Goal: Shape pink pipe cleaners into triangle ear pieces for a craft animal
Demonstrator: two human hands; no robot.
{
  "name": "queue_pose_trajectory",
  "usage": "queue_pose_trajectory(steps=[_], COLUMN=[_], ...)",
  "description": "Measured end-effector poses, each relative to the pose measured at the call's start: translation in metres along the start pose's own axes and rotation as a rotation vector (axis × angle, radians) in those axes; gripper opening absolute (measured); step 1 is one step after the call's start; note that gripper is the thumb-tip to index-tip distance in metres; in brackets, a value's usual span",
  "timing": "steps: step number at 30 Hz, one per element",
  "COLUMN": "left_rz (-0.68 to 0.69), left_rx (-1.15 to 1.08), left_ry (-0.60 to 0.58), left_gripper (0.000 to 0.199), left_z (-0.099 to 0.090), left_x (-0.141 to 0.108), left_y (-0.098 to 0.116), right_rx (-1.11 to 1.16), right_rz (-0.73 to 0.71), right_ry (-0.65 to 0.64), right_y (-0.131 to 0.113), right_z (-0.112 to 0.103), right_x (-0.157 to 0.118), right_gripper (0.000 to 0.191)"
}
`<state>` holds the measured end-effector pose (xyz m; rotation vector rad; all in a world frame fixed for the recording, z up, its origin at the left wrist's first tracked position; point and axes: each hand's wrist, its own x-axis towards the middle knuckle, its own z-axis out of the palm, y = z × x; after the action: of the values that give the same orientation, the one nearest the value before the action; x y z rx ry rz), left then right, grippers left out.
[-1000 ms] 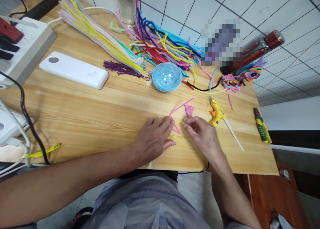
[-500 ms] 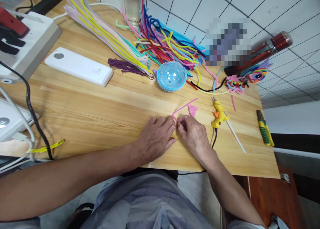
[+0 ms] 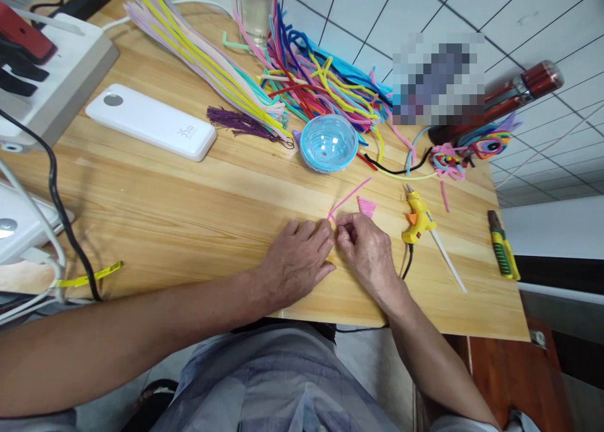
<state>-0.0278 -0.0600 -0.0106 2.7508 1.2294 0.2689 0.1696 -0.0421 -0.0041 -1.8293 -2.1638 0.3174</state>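
A thin pink pipe cleaner (image 3: 352, 197), bent sharply near its lower end, lies on the wooden table between my two hands. My left hand (image 3: 297, 262) rests palm down, its fingertips pressing the bent end to the tabletop and its thumb pointing right. With thumb and forefinger, my right hand (image 3: 368, 246) pinches the short end; the exact grip is partly hidden by the fingers. Just beyond the right knuckles is a small pink striped triangle (image 3: 367, 206). To the right of that hand lies a yellow glue gun (image 3: 419, 216) with a white glue stick in its back.
Behind my hands stands a blue bowl (image 3: 329, 144). Bundled pipe cleaners (image 3: 207, 58) and a tangled colourful pile (image 3: 321, 83) lie at the back. A white power bank (image 3: 151, 122) is on the left, near a power strip (image 3: 80, 61). A green-yellow cutter (image 3: 503, 246) sits at the right edge.
The view has shifted slightly. The long end of the pink pipe cleaner now points up a little more steeply, and my right fingers have shifted slightly at the bend.
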Motion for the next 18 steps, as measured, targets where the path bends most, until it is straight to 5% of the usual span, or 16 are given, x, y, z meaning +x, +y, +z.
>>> queue_pose_trajectory(steps=[18], left_rz=[0.009], left_rx=[0.013], left_ry=[-0.017], left_gripper=[0.05], left_z=[0.0026], left_x=[0.0007], left_y=[-0.001], right_rx=[0.022], right_rz=[-0.058], right_ry=[0.063], right_y=[0.007], right_z=[0.0026], right_x=[-0.0015], right_gripper=[0.016])
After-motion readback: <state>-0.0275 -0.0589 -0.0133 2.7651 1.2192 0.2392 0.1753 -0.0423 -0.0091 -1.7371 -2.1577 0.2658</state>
